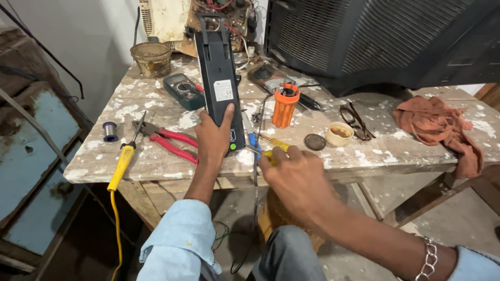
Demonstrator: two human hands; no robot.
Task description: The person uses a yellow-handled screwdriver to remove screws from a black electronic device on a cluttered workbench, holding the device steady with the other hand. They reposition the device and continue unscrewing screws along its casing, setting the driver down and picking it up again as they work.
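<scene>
Steadying the long black device (219, 83) near the worktop's (364, 151) front edge, the left hand (213, 138) lay on its near end, fingers clamped over it. The right hand (297, 174) had its fingers wrapped around a yellow-handled screwdriver (272, 154), tip toward the device's lower corner. Judging by this, a screw was being worked; next called for seating the tip squarely.

Long black device (219, 78) flat on paint-spattered bench; yellow-handled screwdriver (272, 154) at its near end.
</scene>
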